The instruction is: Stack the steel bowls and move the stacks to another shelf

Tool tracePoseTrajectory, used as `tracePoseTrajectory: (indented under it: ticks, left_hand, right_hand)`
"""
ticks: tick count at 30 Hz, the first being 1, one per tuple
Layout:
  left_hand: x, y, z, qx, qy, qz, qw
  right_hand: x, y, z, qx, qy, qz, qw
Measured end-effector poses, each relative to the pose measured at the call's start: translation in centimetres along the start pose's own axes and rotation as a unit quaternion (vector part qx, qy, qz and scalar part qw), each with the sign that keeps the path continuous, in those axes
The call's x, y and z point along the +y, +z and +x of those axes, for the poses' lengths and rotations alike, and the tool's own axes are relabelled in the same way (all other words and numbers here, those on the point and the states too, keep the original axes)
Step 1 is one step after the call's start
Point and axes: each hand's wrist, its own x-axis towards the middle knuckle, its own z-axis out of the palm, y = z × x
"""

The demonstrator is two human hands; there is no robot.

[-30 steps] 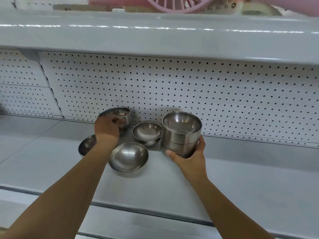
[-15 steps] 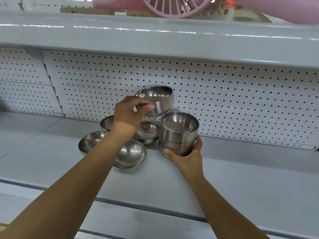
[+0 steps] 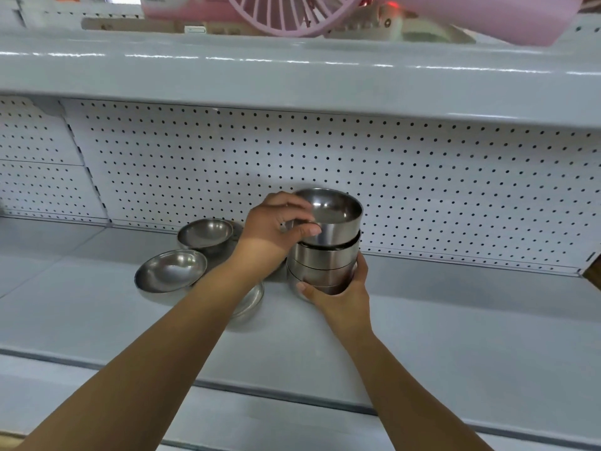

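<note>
A stack of steel bowls stands on the grey shelf near its middle. My right hand grips the stack's lower part from the front. My left hand pinches the rim of a steel bowl that sits tilted on top of the stack. To the left lie loose bowls: one at the back, a wider one in front, and another mostly hidden under my left forearm.
A white pegboard backs the shelf. A grey upper shelf overhangs close above, carrying a pink fan and boxes. The shelf's front edge runs below my arms. Bare shelf surface lies to the right of the stack.
My left hand lifted a bowl from the back left, carried it right and lowered it onto the top of the stack. My right hand kept its hold on the stack.
</note>
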Motion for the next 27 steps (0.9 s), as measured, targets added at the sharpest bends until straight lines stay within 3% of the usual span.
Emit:
tracePoseTrajectory:
  ticks: [7,13,17,21,27]
  left_hand:
    - [-0.1,0.0,-0.2,-0.026,-0.006,0.019,0.999]
    - [-0.6,0.5,-1.1,-0.009,-0.043,-0.036,0.998]
    - [-0.6,1.3,-1.2,0.031,-0.158,-0.100,0.982]
    - [-1.2,2.3,-0.6,0.032,-0.301,-0.194,0.933]
    - [-1.9,2.6,-1.2,0.009,-0.290,-0.244,0.925]
  right_hand:
    - [0.2,0.0,0.3,-0.002,0.010,0.001,1.000]
    - [0.2,-0.1,0.2,-0.004,0.010,0.008,1.000]
    - [0.0,-0.1,0.1,-0.001,0.013,0.015,1.000]
    - [0.1,-0.1,0.2,0.006,0.013,0.011,1.000]
    - [0.0,-0.6,0.2,-0.004,0.029,0.000,1.000]
